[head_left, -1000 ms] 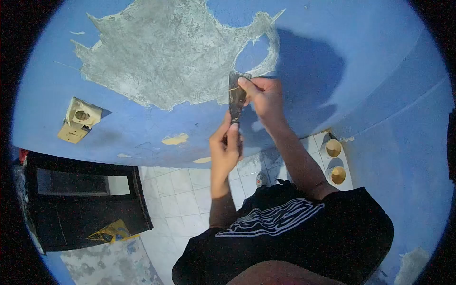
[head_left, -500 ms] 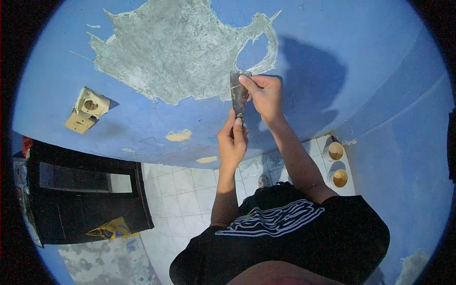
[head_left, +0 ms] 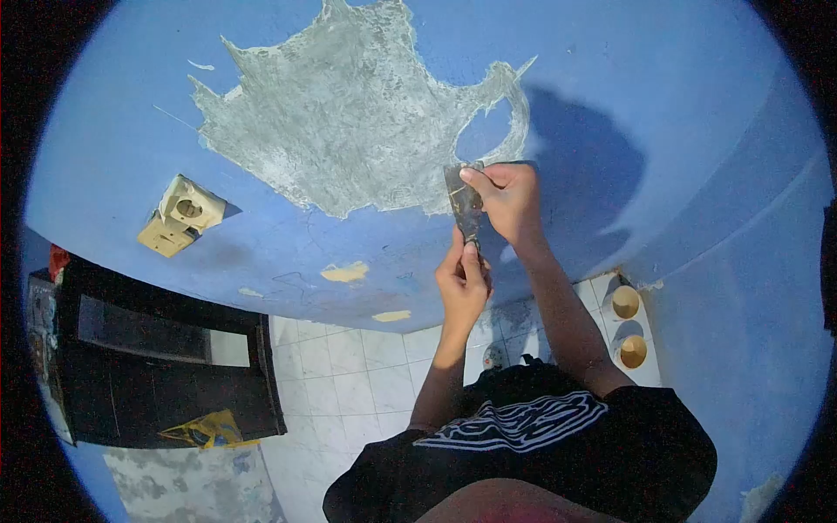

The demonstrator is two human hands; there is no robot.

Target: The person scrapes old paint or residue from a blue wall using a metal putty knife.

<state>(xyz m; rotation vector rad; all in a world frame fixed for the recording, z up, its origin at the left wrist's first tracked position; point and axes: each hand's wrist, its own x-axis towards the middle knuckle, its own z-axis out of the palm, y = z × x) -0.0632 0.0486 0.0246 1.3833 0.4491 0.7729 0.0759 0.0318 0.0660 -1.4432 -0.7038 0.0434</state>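
Note:
A dark metal scraper [head_left: 464, 196] with a flat, stained blade stands upright before the blue wall, its wide end up. My left hand [head_left: 464, 283] pinches its narrow lower end between thumb and fingers. At the upper right of the blade is my right hand [head_left: 513, 199], its thumb on the blade face and its fingers curled behind. Just above the blade lies the lower edge of a rough grey plaster patch [head_left: 331, 113] with a ring-shaped part at its right. Whether the blade touches the wall cannot be made out.
A cream double wall socket [head_left: 187, 209] juts from the wall at left. Below it is a dark cabinet [head_left: 139, 383] with a yellow bag [head_left: 209, 430]. Two round tan containers [head_left: 625, 302] stand on the white tiled floor [head_left: 349, 375] at right.
The view has shifted, so wall, socket and containers appear lower and farther right. Both hands still hold the scraper, which leans slightly more to the left at its top.

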